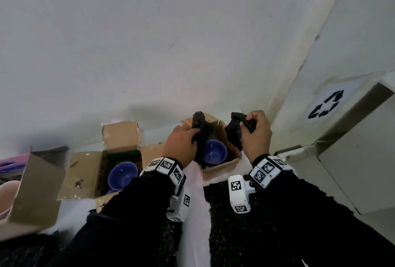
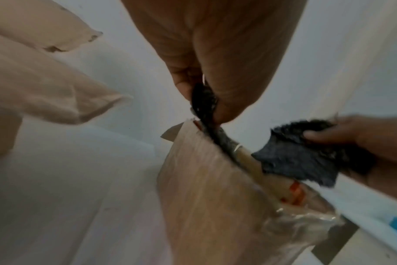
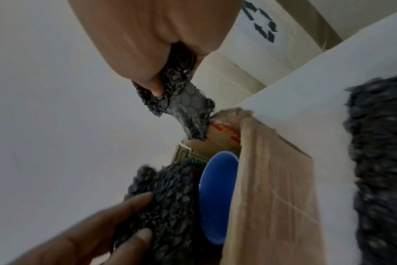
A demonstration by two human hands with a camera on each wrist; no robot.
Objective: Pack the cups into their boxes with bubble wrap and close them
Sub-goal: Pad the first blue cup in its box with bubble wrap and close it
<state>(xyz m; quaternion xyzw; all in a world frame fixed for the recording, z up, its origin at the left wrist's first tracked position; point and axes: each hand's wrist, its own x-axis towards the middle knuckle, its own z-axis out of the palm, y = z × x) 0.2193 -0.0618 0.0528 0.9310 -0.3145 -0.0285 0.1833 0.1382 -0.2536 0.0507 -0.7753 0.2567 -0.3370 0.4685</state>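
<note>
The white tabletop [image 1: 192,177] is carrying everything, and it is running up against a pale wall [image 1: 171,31] at its far edge. A big grey bin with a recycling mark [image 1: 327,104] is standing at the right edge. A sheet of black bubble wrap [image 1: 235,224] is lying across the near edge under my forearms. Toward the left edge an open cardboard box [image 1: 89,172] is holding a blue cup [image 1: 121,176] with dark wrap around it. At the far edge, between my hands, a second open box [image 1: 222,165] is holding another blue cup [image 1: 214,152], upright and open to view. My left hand [image 1: 179,145] is gripping a black strip of wrap [image 1: 201,136] that is reaching down into this box beside the cup. My right hand [image 1: 254,134] is pinching a separate black piece [image 1: 235,136] just above the box's right side, fingers curled tight on it.
</note>
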